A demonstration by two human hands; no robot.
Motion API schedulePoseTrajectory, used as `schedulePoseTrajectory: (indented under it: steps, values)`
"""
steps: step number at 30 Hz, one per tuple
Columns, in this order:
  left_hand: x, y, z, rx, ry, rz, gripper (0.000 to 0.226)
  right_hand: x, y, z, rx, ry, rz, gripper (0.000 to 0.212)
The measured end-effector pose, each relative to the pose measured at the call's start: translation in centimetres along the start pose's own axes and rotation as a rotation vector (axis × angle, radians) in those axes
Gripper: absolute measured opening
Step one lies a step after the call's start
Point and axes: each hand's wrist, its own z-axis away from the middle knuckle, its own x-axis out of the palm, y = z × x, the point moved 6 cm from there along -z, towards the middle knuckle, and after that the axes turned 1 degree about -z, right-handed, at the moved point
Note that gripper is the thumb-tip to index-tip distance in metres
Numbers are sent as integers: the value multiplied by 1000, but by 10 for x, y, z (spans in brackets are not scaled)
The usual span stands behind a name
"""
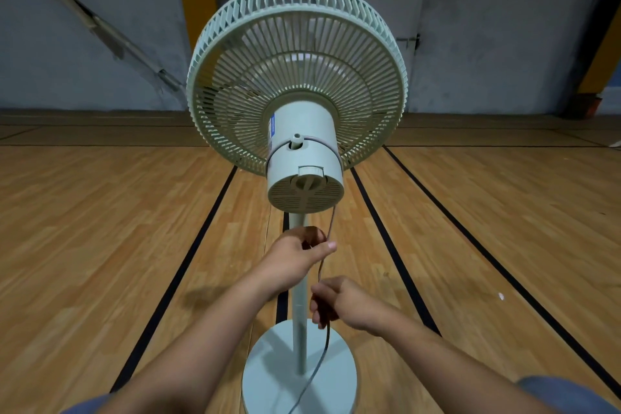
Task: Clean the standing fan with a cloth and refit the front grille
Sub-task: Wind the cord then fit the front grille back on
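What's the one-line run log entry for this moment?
left hand: grips thin dark power cord | right hand: grips cord lower | pale green standing fan: upright

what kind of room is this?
Probably an indoor sports hall: varnished wooden plank floor with long black court lines, and bare grey painted walls behind the pale green plastic standing fan.

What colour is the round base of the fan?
Pale blue-green, like the pole; the head view shows the base clearly.

Matt plastic fan (304, 158), glossy wood floor (100, 228)
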Motion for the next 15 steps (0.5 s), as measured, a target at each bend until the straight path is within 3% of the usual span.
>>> schedulePoseTrajectory:
  steps: [6, 11, 15]
  values:
    - [-10, -31, -2, -144, -45, -27, 35, -9, 34, 3, 149, -77, 298, 30]
    - [-41, -63, -3, -459, -5, 408, 24, -39, 32, 12, 183, -70, 307, 27]
    - [-76, -62, -1, -485, 8, 681, 6, -65, 13, 20, 145, -25, 248, 24]
